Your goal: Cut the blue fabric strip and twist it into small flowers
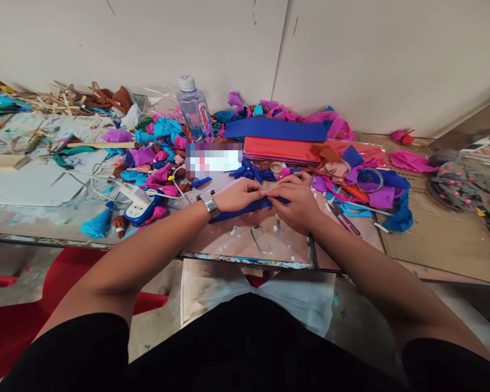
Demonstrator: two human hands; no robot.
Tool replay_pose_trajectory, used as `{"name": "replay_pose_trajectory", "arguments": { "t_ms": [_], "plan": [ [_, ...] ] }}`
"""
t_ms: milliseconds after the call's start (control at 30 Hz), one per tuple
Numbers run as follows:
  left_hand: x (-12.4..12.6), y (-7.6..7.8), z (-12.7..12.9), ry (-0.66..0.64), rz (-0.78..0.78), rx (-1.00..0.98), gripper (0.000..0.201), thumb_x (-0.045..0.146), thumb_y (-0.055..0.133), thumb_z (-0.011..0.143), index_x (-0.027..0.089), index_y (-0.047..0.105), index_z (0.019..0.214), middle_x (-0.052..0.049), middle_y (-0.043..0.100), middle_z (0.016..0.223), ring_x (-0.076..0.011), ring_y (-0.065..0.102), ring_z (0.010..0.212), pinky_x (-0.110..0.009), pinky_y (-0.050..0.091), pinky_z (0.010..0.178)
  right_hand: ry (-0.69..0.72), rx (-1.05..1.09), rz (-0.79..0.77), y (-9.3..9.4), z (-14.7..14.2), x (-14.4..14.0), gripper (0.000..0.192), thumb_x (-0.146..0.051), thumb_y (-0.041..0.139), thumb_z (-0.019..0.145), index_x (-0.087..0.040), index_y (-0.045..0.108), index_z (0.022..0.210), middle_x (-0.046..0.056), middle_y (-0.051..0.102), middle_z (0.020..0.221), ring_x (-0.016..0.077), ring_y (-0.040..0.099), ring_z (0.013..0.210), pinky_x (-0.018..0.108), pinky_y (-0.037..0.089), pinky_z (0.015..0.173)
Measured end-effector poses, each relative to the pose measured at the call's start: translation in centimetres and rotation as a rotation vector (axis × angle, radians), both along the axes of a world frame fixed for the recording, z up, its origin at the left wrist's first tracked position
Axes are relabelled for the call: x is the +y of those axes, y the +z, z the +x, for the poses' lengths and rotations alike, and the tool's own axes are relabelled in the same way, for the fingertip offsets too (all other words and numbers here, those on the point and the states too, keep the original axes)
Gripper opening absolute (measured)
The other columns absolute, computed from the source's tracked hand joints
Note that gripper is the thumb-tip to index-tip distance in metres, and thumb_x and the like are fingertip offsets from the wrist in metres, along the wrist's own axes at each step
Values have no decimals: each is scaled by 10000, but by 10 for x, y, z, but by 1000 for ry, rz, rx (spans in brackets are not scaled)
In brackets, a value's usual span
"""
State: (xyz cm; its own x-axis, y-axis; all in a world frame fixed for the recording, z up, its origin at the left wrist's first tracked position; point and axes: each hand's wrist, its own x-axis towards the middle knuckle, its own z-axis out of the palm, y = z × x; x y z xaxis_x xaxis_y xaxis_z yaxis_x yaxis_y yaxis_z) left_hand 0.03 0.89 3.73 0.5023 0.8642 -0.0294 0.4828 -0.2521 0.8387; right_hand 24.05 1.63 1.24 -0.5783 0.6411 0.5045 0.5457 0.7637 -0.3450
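My left hand, with a metal-banded watch on its wrist, meets my right hand near the table's front edge. Their fingertips pinch together over a strip of dark blue crepe paper, which stretches below both hands. The exact spot they grip is partly hidden by the fingers. Just behind them are crumpled dark blue paper pieces and a phone with a lit, blurred screen. A flat blue paper strip lies farther back, above a stack of red paper.
A clear bottle with a white cap stands at the back. Twisted colored paper surrounds a power strip on the left. Tape rolls and a craft knife lie right. Cardboard covers the far right; a red chair is below left.
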Motion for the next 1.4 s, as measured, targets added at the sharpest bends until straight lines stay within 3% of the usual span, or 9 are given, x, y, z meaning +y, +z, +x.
{"name": "replay_pose_trajectory", "arguments": {
  "t_ms": [133,933,1100,1400],
  "plan": [
    [1,-4,-1,8,-6,-33,382,469,613,1009,147,762,868,-45,734,763,-139,593,654,-272,428,625,-19,-3,-11,0,0,-1,168,-370,681,1050,-336,837,1100,17,862,1057,288,702,1132,566,319,1132],
    [0,-6,1,-20,59,-72,347,452,612,992,160,768,888,-42,750,818,-145,617,712,-278,450,679,-41,-6,19,0,-2,-4,153,-356,645,1056,-296,782,1021,30,827,1003,293,698,1094,559,296,1165],
    [-1,-9,2,1,151,-39,336,432,595,996,166,769,888,-44,773,854,-154,629,731,-290,463,717,-55,19,6,0,-2,-3,126,-337,665,1039,-293,779,1011,28,827,999,289,693,1100,541,307,1153],
    [-6,-5,2,20,424,233,350,431,534,1043,207,793,969,-55,781,837,-198,629,712,-335,406,715,-56,14,-4,-1,-1,0,122,-345,691,1038,-284,791,1003,16,829,986,279,690,1079,529,300,1145]
  ]
}}
